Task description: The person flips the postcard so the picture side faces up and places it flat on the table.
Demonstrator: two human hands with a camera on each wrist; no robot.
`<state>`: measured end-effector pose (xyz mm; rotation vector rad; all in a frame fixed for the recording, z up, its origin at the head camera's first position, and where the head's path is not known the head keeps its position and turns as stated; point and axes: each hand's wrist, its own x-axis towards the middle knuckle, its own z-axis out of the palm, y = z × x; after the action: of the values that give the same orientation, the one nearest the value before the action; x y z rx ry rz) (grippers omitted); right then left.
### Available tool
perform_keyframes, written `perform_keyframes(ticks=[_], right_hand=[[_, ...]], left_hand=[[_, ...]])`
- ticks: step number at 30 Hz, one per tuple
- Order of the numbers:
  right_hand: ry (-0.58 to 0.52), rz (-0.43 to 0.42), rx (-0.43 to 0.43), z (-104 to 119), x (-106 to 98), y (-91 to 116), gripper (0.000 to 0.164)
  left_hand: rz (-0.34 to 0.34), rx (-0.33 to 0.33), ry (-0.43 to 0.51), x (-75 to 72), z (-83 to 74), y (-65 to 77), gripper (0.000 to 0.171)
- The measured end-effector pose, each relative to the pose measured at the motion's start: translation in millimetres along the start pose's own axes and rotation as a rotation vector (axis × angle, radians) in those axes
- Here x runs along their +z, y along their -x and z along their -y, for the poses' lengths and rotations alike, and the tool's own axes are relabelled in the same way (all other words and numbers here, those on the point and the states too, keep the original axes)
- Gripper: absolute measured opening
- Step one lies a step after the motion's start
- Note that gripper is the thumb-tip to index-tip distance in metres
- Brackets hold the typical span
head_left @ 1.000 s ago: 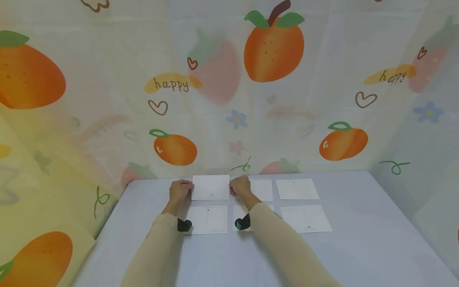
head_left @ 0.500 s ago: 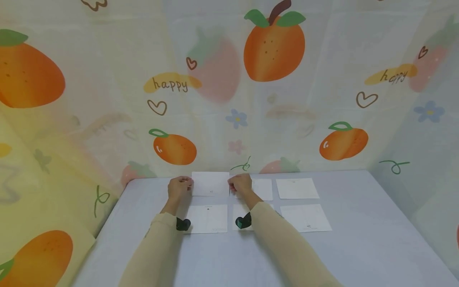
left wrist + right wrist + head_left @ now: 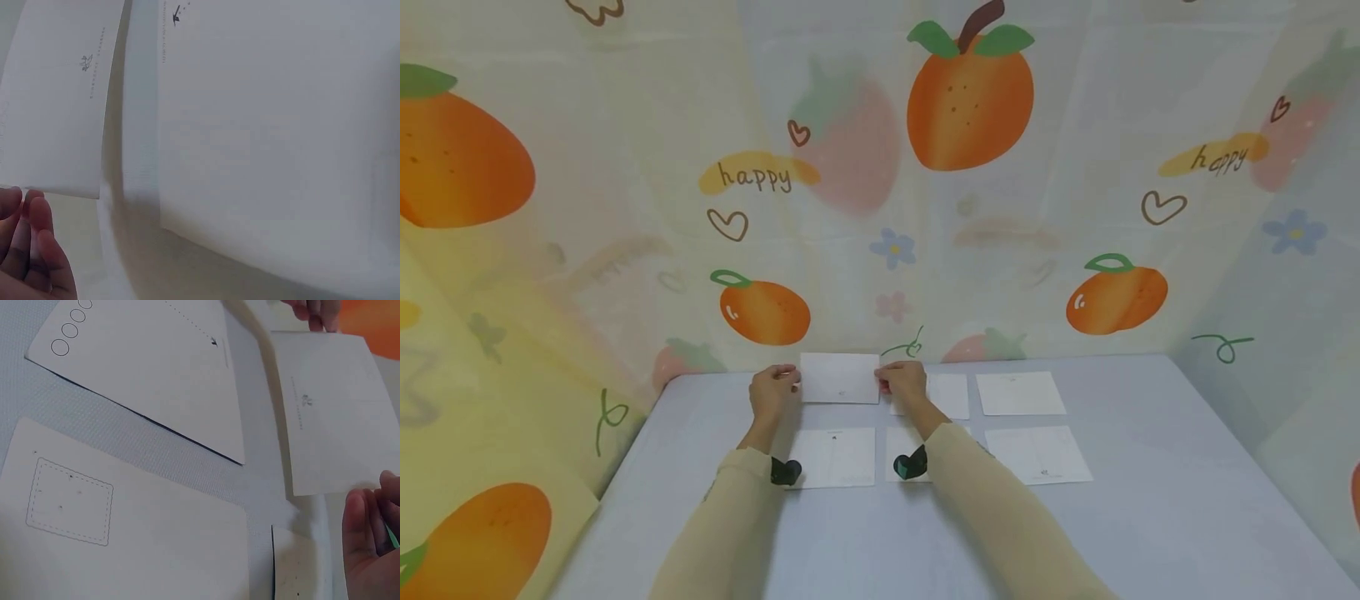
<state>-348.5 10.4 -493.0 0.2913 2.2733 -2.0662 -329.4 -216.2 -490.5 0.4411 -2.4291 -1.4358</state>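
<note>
A white postcard (image 3: 840, 379) is held up at the far edge of the table, its small printed mark near the lower side. My left hand (image 3: 773, 393) pinches its left edge between thumb and fingers. At the opposite edge, my right hand (image 3: 904, 383) pinches it too. In the right wrist view the postcard (image 3: 337, 412) spans the gap between both hands, raised above the cloth. Just nearer than it lies another postcard (image 3: 835, 460), flat. My right forearm partly covers two more: one postcard (image 3: 951, 396) behind the hand, the other mostly hidden under the wrist.
Farther right, a postcard (image 3: 1021, 393) lies in the back row and another postcard (image 3: 1041, 455) in the front row. A pale cloth covers the table (image 3: 880, 542). Fruit-printed curtain (image 3: 970, 250) hangs right behind the far edge and along both sides.
The postcard between my hands has risen and now overlaps the curtain's bottom in the head view. Both hands have lifted slightly with it. The other postcards lie as before.
</note>
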Motion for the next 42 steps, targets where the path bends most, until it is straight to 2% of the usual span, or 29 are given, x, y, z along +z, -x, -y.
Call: perform_keyframes(ticks=[4, 12, 17, 22, 29, 35, 42], right_hand=[[-0.018, -0.018, -0.014, 1.5, -1.7, 0.6, 0.015], [-0.035, -0.009, -0.027, 4.3, -5.7, -1.6, 0.015], [-0.028, 0.035, -0.027, 6.1, -8.6, -2.5, 0.019], [-0.041, 0.091, -0.036, 5.3, -12.2, -1.9, 0.026], [-0.106, 0.102, -0.059, 4.1, -12.0, -1.0, 0.037], [-0.194, 0.065, -0.022, 5.0, -10.8, 1.2, 0.026], [-0.203, 0.050, 0.004, 4.8, -12.5, 5.2, 0.020]], left_hand=[[0.019, 0.016, -0.004, 0.0, -1.1, -0.9, 0.022], [0.054, -0.005, -0.024, 0.8, -0.6, -1.5, 0.024], [0.062, 0.001, 0.046, -2.3, -0.5, -0.8, 0.025], [0.077, -0.068, 0.146, -5.5, -0.6, -0.7, 0.036], [0.071, -0.167, 0.295, -6.6, -0.5, 0.5, 0.045], [0.084, -0.201, 0.327, -7.5, -0.1, -0.3, 0.040], [0.133, -0.234, 0.342, -10.2, 1.4, 1.0, 0.036]])
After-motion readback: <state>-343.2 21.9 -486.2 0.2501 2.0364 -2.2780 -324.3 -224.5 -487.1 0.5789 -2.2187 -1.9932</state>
